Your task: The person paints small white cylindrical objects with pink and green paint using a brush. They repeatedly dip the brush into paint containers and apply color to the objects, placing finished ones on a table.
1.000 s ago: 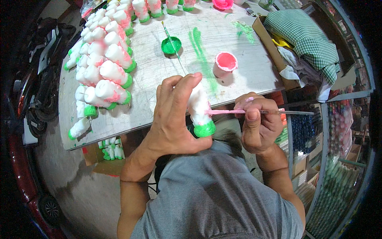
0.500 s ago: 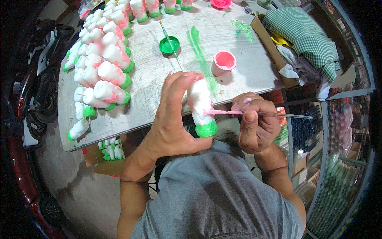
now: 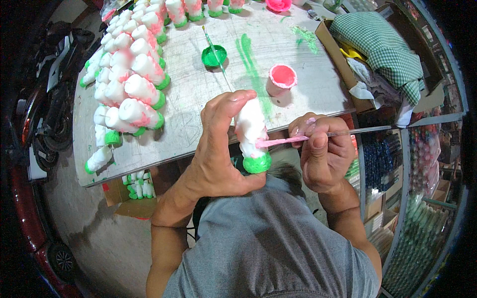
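My left hand (image 3: 216,149) is closed on a white candle-like figure (image 3: 250,121) with a green base, fingers at its top and thumb under the base. Pink paint marks its right side. Between the fingers and thumb of my right hand (image 3: 325,154) is a paintbrush (image 3: 283,142), its pink-coated end touching the figure just above the green part. The brush's clear handle points out to the right. Pink paint is smeared on the right-hand fingers. Beyond my hands, a white cup of pink paint (image 3: 281,79) stands on the table.
Rows of similar painted figures (image 3: 140,89) fill the table's left side and back. A second brush (image 3: 213,47) rests across a green paint dish (image 3: 208,58). At right is a cardboard box (image 3: 338,64) with cloths. Another box of figures (image 3: 117,193) sits below the table.
The brush has tilted, its handle end rising, while its pink end stays against the figure. The figure has turned slightly in my left hand, so less pink shows.
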Demonstrator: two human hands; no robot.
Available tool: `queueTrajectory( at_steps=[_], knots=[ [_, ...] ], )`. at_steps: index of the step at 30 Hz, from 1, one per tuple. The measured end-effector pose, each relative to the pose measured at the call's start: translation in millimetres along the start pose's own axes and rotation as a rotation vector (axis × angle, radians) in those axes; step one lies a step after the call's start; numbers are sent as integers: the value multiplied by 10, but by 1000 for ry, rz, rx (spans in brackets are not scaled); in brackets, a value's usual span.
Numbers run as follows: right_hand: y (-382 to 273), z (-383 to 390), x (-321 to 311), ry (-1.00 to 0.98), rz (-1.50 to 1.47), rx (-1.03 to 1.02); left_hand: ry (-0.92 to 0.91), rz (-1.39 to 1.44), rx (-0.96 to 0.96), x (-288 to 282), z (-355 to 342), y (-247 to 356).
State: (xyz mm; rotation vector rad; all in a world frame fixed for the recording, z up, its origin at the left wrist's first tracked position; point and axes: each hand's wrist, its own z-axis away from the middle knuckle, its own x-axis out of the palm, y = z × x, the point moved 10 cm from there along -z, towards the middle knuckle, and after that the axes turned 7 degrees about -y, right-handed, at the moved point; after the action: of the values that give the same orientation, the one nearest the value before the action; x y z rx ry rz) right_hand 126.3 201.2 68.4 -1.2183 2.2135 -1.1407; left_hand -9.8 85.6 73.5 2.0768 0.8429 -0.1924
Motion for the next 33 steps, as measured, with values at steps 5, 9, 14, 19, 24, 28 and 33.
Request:
queueTrajectory(
  at_steps=[5, 9, 14, 19, 24, 28, 33],
  knots=[
    [-66, -56, 28, -24, 186, -81, -15, 11, -2, -6, 6, 3],
    [-317, -68, 128, -82, 392, -218, -52, -25, -27, 0, -2, -9],
    [-378, 12, 391, -451, 500, -224, -41, -59, 12, 13, -5, -7],
    [-382, 19, 449, -553, 545, -211, -64, -61, -30, 32, -1, -25],
    [-378, -104, 366, -412, 461, -156, -108, -71, -58, 29, -10, -23],
    [-92, -104, 83, -90, 199, -2, -119, -47, -67, 35, -15, 1],
    [29, -102, -48, 10, 233, 49, -124, -51, -80, 31, -23, 8]
  ],
)
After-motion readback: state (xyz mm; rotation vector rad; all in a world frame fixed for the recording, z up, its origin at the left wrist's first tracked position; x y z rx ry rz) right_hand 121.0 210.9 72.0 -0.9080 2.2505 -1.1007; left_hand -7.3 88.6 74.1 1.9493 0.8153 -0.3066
